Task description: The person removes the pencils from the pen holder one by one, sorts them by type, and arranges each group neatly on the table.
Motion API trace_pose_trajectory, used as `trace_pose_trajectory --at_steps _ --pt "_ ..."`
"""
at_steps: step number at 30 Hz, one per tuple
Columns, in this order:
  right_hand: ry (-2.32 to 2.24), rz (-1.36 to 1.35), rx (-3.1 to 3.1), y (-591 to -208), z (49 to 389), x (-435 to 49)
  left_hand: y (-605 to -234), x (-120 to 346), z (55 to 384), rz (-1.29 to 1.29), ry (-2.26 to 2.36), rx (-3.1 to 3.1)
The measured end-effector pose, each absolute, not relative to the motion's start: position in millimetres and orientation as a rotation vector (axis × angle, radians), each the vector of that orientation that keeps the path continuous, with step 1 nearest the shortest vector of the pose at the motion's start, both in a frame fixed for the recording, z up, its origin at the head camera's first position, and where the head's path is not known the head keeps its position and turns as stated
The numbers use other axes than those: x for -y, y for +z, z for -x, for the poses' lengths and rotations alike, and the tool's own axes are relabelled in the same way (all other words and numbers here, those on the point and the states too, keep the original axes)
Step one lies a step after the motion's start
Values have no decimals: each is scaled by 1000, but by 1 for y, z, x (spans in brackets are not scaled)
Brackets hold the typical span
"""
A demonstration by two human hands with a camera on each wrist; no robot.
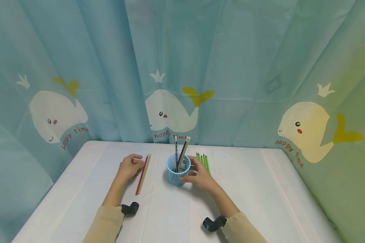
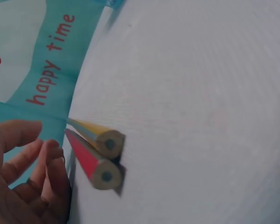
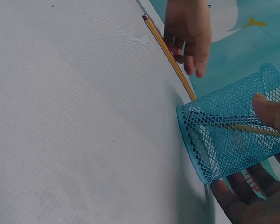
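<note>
A light-blue mesh pencil cup (image 1: pixel 171 177) stands upright mid-table, holding a dark pencil (image 1: pixel 176 152), a blue one and a yellow one, eraser ends up. My right hand (image 1: pixel 202 177) holds the cup from its right side, thumb at the front and fingers around the far side; the right wrist view shows the thumb on the mesh (image 3: pixel 224 126). To the left, a red pencil (image 1: pixel 141 177) and a yellow pencil (image 1: pixel 144 174) lie side by side. My left hand (image 1: pixel 129 167) rests just left of them, fingers loosely bent, with nothing in its grasp.
Several green pencils (image 1: pixel 207 164) lie behind my right hand, points away from me and partly hidden by it. The white tabletop (image 1: pixel 246 189) ends at a blue whale-print curtain (image 1: pixel 243 118) at the back. Black wrist cameras (image 1: pixel 214 223) sit on both sleeves.
</note>
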State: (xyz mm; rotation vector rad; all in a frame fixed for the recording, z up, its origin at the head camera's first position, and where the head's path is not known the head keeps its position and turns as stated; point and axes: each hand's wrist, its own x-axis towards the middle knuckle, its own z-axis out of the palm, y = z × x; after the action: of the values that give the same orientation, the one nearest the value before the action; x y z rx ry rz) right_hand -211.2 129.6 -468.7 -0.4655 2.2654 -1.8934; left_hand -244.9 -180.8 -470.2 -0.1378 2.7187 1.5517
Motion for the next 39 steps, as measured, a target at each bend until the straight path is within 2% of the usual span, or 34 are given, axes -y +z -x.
trace_pose_trajectory --at_steps 6,16,39 --pt "-1882 451 -2276 -470 212 -129 -461 179 243 128 1713 -2609" --pt "-1889 457 -2259 -467 212 -129 -436 163 240 -94 1980 -2389" --pt "-1907 476 -2260 -470 212 -129 -414 122 235 -277 1941 -2347"
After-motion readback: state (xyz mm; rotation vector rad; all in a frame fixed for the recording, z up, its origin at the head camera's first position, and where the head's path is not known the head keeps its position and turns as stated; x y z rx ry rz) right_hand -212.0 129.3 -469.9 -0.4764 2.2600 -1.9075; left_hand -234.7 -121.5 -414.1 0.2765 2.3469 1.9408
